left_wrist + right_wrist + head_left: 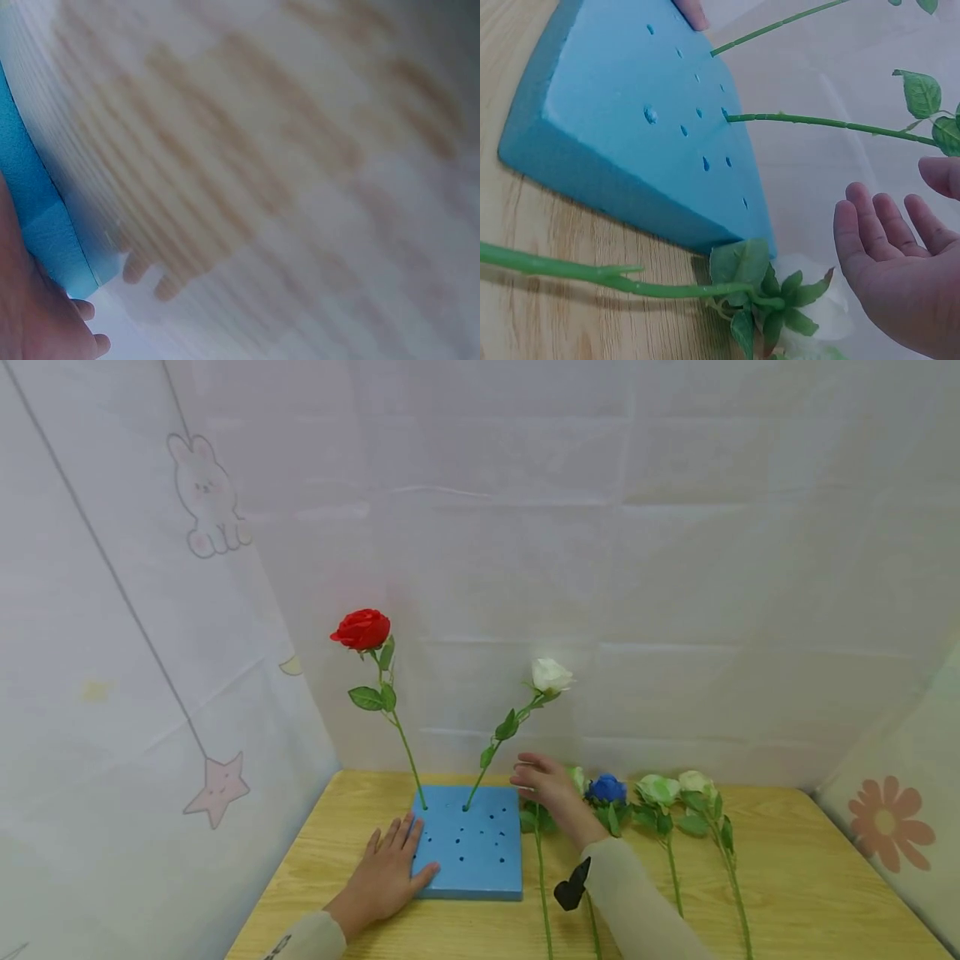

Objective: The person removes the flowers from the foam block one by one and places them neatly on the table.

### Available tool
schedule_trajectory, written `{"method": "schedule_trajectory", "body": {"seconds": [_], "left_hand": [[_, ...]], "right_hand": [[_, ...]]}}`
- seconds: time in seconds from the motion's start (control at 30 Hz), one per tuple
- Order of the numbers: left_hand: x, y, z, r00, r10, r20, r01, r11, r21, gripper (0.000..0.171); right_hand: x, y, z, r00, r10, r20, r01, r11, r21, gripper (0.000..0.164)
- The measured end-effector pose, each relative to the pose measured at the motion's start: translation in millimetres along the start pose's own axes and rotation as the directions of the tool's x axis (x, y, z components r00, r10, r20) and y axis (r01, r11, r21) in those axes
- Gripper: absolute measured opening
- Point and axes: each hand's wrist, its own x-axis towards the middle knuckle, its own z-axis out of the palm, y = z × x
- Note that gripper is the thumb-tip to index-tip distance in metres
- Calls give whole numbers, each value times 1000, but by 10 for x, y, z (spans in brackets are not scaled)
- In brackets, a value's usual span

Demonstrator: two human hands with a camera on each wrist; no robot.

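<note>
A blue foam block [480, 881] dotted with small holes lies on the table. My left hand [386, 877] rests on its left side, fingers spread and thumb over the front corner. Two artificial roses stand in holes along the back: a red rose [362, 629] leaning left and a white rose [551, 675] leaning right. Beside the white rose's stem, my right hand [553, 789] is raised with relaxed fingers and holds nothing. The right wrist view shows its palm [907, 255] apart from the green stem [832, 123]. In the left wrist view, the hand [45, 315] lies against the block's edge.
Right of the block, several roses lie on the wooden table [810, 877]: a blue rose [606, 789], a pale green rose [658, 789], a cream rose [697, 782] and one partly hidden behind the right hand. A white cloth wall [712, 577] rises behind.
</note>
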Motion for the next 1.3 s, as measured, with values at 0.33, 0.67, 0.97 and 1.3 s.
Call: {"method": "schedule_trajectory", "body": {"seconds": [0.33,0.67,0.97,1.3], "left_hand": [[-15,20,-11,1000,-1,2,1,1000,1,90],[-24,31,-23,1000,-6,12,6,1000,-26,91],[5,-9,10,1000,-1,2,1,1000,-12,90],[14,-18,18,1000,-7,8,7,1000,-15,91]], "right_hand": [[139,67,213,1000,-1,-24,1,1000,-26,50],[226,153,388,1000,21,-15,-21,1000,-12,52],[256,165,496,1000,20,-22,-20,999,-25,56],[330,254,587,1000,12,-16,-12,1000,3,55]]}}
